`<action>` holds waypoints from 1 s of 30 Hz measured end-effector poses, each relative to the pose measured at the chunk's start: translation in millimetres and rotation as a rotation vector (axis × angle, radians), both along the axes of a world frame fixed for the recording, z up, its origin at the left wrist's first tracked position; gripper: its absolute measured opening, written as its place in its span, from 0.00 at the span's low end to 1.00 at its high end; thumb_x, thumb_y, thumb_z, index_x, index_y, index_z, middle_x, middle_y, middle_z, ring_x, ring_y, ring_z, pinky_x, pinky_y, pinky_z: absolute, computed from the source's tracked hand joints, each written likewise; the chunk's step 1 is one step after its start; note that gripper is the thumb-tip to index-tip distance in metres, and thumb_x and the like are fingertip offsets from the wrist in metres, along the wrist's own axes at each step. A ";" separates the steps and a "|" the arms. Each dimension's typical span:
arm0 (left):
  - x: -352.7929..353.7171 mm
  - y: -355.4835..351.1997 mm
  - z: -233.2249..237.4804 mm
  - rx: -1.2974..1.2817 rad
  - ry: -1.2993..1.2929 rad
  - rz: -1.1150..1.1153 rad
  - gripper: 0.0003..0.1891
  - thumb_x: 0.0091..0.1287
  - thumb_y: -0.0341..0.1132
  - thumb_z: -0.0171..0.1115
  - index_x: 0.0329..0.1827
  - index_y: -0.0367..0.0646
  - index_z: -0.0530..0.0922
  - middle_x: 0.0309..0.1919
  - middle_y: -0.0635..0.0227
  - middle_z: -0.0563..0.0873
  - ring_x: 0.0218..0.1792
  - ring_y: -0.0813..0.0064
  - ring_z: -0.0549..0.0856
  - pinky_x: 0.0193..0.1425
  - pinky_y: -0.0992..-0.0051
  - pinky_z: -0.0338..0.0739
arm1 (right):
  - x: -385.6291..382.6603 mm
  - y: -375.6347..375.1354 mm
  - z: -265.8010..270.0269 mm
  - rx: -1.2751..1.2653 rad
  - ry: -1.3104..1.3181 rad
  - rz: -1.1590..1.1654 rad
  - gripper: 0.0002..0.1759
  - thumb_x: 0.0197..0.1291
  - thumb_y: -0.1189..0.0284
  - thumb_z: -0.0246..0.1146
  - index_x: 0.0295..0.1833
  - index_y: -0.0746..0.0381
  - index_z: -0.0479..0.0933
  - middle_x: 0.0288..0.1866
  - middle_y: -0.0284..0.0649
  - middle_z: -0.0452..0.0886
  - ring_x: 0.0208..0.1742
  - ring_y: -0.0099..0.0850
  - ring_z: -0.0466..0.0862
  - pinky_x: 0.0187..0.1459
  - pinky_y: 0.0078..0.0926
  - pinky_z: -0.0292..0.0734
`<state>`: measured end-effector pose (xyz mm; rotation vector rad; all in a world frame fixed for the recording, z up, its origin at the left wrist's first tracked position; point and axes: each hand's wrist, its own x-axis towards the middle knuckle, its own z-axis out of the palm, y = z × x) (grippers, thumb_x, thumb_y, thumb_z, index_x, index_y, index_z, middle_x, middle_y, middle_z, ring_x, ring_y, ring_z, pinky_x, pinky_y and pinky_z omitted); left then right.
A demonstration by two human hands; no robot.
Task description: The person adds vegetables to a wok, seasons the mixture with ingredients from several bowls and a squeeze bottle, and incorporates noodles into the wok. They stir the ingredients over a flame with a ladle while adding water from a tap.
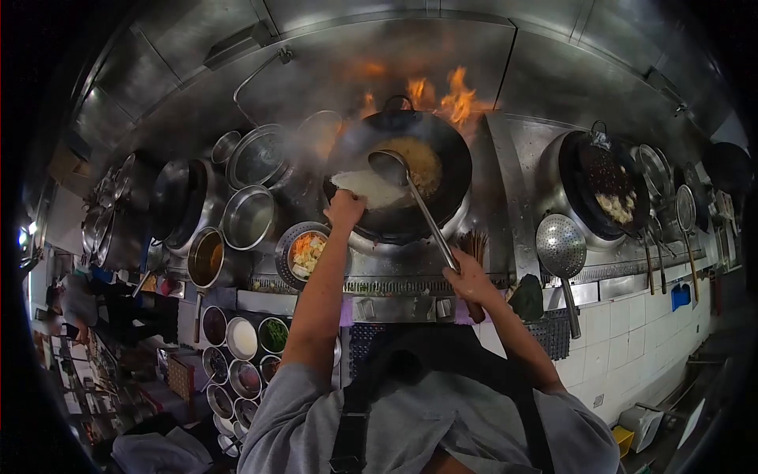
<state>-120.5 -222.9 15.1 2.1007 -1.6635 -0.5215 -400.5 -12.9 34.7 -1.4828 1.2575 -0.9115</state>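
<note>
A large black wok [452,178] stands on the burner, with bubbling yellowish liquid [424,162] in it. My right hand [472,284] is closed round the long handle of a ladle [388,167], whose bowl is over the wok. At the wok's near left rim my left hand [345,210] has its fingers closed, right at the edge of a pale, flat-looking thing [371,189] that overlaps the wok; I cannot tell what these fingers grip. Below my left forearm's side sits a strainer bowl [286,257] with chopped orange and pale vegetables [309,254].
Flames [458,99] rise behind the wok, with steam around. Metal pots [249,217] stand at left, above several ingredient tins [242,338]. At right are a perforated skimmer [561,246] and a second wok [572,189]. A bamboo brush [474,245] lies near my right hand. Another person [83,296] is far left.
</note>
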 end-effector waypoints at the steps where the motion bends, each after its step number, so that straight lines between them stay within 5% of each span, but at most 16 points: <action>1: -3.6 -1.6 0.7 0.027 -0.008 -0.014 0.17 0.55 0.47 0.68 0.39 0.43 0.87 0.43 0.55 0.90 0.50 0.52 0.88 0.61 0.50 0.71 | -1.5 0.4 0.4 0.004 0.076 -0.004 0.22 0.64 0.73 0.59 0.62 0.67 0.72 0.30 0.41 0.75 0.26 0.28 0.74 0.32 0.30 0.72; 2: -6.6 -2.4 0.1 0.055 -0.015 -0.026 0.18 0.55 0.48 0.68 0.39 0.43 0.86 0.44 0.55 0.90 0.51 0.52 0.87 0.62 0.50 0.70 | -2.2 1.3 5.4 0.009 0.154 -0.007 0.22 0.62 0.71 0.61 0.61 0.68 0.72 0.35 0.50 0.78 0.33 0.37 0.77 0.42 0.36 0.75; 6: -13.3 -8.3 -0.2 0.046 0.003 -0.036 0.19 0.56 0.49 0.69 0.40 0.42 0.86 0.45 0.54 0.90 0.51 0.51 0.87 0.63 0.50 0.70 | -4.8 1.7 14.7 0.183 0.098 -0.039 0.23 0.61 0.72 0.61 0.60 0.69 0.72 0.36 0.53 0.79 0.35 0.43 0.79 0.45 0.38 0.75; 8: -17.9 -12.5 -1.2 0.043 -0.068 -0.049 0.20 0.56 0.49 0.68 0.42 0.42 0.85 0.46 0.53 0.89 0.50 0.50 0.88 0.64 0.48 0.69 | -7.7 2.4 -10.8 -0.011 0.211 -0.071 0.24 0.60 0.72 0.61 0.61 0.69 0.72 0.38 0.56 0.81 0.38 0.52 0.81 0.46 0.42 0.76; 12: -24.1 -9.6 10.5 0.074 -0.145 -0.106 0.21 0.56 0.49 0.68 0.44 0.42 0.85 0.47 0.52 0.89 0.49 0.49 0.88 0.63 0.46 0.69 | -19.5 -6.1 -5.3 -0.094 0.145 0.018 0.25 0.62 0.75 0.59 0.65 0.67 0.70 0.30 0.43 0.78 0.29 0.36 0.80 0.34 0.36 0.76; 14: -21.7 -2.2 22.8 0.088 -0.320 -0.173 0.21 0.56 0.51 0.68 0.43 0.43 0.87 0.46 0.54 0.90 0.52 0.49 0.87 0.66 0.43 0.65 | -16.3 4.9 9.0 -0.008 0.393 -0.179 0.26 0.59 0.75 0.60 0.65 0.68 0.70 0.36 0.56 0.81 0.40 0.54 0.83 0.45 0.44 0.76; 17: 0.5 34.5 45.2 -0.011 -0.341 -0.147 0.19 0.58 0.51 0.67 0.38 0.44 0.88 0.40 0.56 0.91 0.48 0.49 0.88 0.64 0.42 0.67 | -23.3 7.8 -0.1 -0.045 0.438 -0.199 0.28 0.58 0.73 0.61 0.65 0.68 0.70 0.42 0.66 0.80 0.48 0.63 0.81 0.50 0.48 0.76; 21: 63.7 119.3 33.3 -0.150 -0.197 -0.133 0.16 0.60 0.48 0.67 0.36 0.45 0.89 0.33 0.58 0.90 0.39 0.55 0.89 0.48 0.53 0.78 | -25.5 18.6 24.5 -0.028 0.414 -0.153 0.29 0.59 0.73 0.61 0.67 0.67 0.69 0.47 0.67 0.80 0.53 0.62 0.81 0.53 0.47 0.76; 23: 92.5 168.6 14.6 -0.097 -0.101 -0.065 0.17 0.60 0.50 0.68 0.36 0.44 0.88 0.32 0.56 0.90 0.37 0.53 0.89 0.51 0.52 0.77 | -24.5 23.9 12.8 -0.166 0.449 -0.121 0.32 0.59 0.73 0.61 0.70 0.67 0.67 0.47 0.66 0.81 0.52 0.62 0.81 0.53 0.47 0.76; 27: 140.7 258.7 -36.4 0.157 0.278 -0.087 0.14 0.61 0.41 0.68 0.38 0.36 0.87 0.26 0.58 0.88 0.29 0.69 0.88 0.34 0.67 0.80 | -24.2 -0.1 4.8 -0.163 0.450 0.027 0.33 0.60 0.72 0.62 0.71 0.69 0.65 0.48 0.65 0.81 0.52 0.62 0.81 0.53 0.46 0.77; 30: 169.7 323.0 -101.0 0.355 0.605 -0.050 0.13 0.62 0.37 0.67 0.40 0.34 0.87 0.27 0.62 0.88 0.30 0.72 0.88 0.33 0.69 0.80 | -6.4 -23.8 24.6 0.080 0.511 0.002 0.33 0.61 0.74 0.60 0.71 0.75 0.63 0.55 0.70 0.78 0.55 0.62 0.80 0.58 0.51 0.74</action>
